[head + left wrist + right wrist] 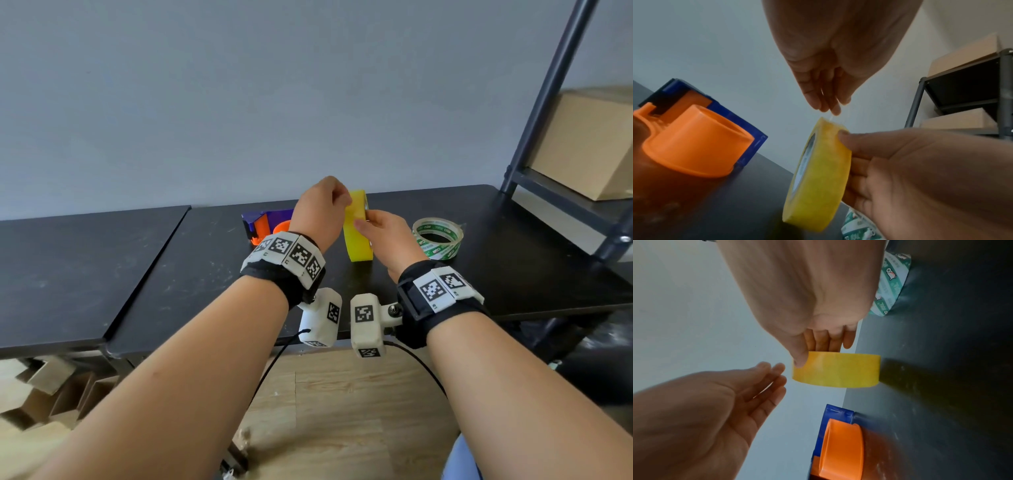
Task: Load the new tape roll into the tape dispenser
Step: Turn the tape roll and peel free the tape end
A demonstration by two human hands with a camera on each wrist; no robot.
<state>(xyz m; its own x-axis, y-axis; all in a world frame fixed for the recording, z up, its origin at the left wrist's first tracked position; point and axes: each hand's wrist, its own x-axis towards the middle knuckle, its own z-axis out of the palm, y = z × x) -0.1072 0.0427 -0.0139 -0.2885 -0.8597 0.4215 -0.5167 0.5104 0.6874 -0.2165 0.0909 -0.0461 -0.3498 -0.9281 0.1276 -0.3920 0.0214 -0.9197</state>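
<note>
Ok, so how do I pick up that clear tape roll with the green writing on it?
The green-printed tape roll lies flat on the black table, hole facing up. So probably come straight down from above: thumb inside the hole, fingers outside, pinching its near wall. The right hand is closest, but it holds the yellow tape roll.

head view looks down and forward over the black table (102, 274). both wrist views sit close in, facing the wall (239, 85); all three share the yellow tape roll (358, 240) and tape dispenser (262, 222).

Yellow tape roll (357, 240), blue-orange dispenser (270, 221)
</note>
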